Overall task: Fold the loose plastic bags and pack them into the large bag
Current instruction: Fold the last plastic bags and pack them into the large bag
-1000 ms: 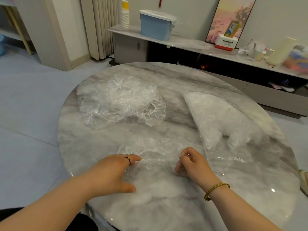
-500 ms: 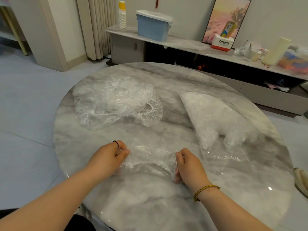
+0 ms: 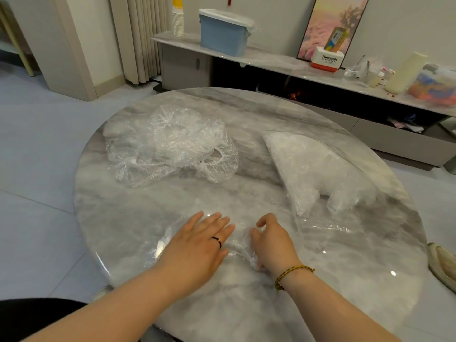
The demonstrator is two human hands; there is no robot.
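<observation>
I am flattening one bag (image 3: 161,245) on the surface (image 3: 246,193), close to its near edge. My left grip (image 3: 197,245) is lying spread on the film, fingers straight and apart, palm pressing down. My right grip (image 3: 271,243) is working just beside it, fingers curled and, as far as I can tell, pinching the bag's crumpled right end. The pile (image 3: 170,144) of loose bags is waiting well apart at the far left. The large bag (image 3: 308,164) is lying to the right with whitish film already inside and its open end seemingly facing me, so I am judging the job as partway through. For this step I am thinking of the left palm as the iron and the right pinch as the anchor: holding the end taut while sweeping outward from the middle should push the trapped air out instead of sealing it in. This thin film is likely sliding easily on polished stone and clinging to skin, so a slow, flat stroke is suiting it better than a quick one. I am wanting the edges lined up before creasing, and the fold narrow enough to slip into that mouth. The bag is sitting near the rim, so I am pushing away from it.
</observation>
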